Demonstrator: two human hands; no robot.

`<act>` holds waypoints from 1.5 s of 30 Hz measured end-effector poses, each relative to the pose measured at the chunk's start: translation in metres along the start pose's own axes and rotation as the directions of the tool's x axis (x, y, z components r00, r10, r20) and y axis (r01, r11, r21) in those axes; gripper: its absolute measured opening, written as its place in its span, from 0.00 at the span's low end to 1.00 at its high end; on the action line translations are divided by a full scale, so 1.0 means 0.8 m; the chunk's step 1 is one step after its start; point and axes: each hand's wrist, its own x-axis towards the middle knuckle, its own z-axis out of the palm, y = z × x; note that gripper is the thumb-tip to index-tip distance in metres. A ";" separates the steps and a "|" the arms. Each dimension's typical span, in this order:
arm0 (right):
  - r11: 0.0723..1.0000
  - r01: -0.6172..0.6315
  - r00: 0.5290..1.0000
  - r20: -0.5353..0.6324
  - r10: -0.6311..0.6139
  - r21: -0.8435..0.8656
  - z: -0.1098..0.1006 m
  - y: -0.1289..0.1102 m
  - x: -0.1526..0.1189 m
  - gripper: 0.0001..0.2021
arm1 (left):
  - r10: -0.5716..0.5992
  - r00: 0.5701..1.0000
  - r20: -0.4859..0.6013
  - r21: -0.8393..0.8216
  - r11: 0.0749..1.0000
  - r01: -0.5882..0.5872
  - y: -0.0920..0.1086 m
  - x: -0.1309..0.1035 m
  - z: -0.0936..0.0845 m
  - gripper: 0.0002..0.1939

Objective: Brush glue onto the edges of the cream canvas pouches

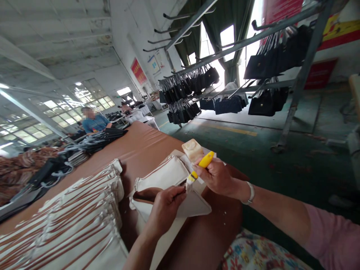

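A yellow-handled paintbrush (pixel 206 160) is gripped in my right hand (pixel 221 177), its bristles pointing down and left at the edge of a white bag piece (pixel 194 204). My left hand (pixel 168 204) pinches that edge right beside the bristles, with the thumb and fingers closed on it. The piece's mouth gapes to the left of my hand and shows a brown lining (pixel 149 195). Behind it lies another white panel (pixel 163 173). Just beyond the brush stands a small cream-coloured tub (pixel 192 149), partly hidden by my right hand.
Rows of white pieces with brown edges (pixel 81 213) lie stacked on the brown-covered table (pixel 146 137) at left. Dark bags (pixel 180 88) hang from a metal rack (pixel 298 78) beyond the table's right edge. A person in blue (pixel 95 122) is farther back beside dark stacked pieces (pixel 101 138).
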 end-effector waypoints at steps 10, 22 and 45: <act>0.999 0.032 0.999 0.022 -0.032 -0.017 -0.018 -0.009 -0.019 0.10 | -0.115 0.993 -0.012 -0.129 0.985 0.113 0.006 -0.004 0.026 0.07; 0.896 -0.395 0.903 0.264 0.339 0.202 -0.026 -0.002 -0.031 0.15 | 0.285 0.946 -0.155 0.220 0.943 -0.248 -0.010 -0.047 0.061 0.05; 0.939 -0.305 0.947 -0.153 0.282 -0.159 -0.089 0.070 0.002 0.19 | -0.031 0.977 -0.213 -0.032 0.999 0.025 0.031 0.031 -0.086 0.27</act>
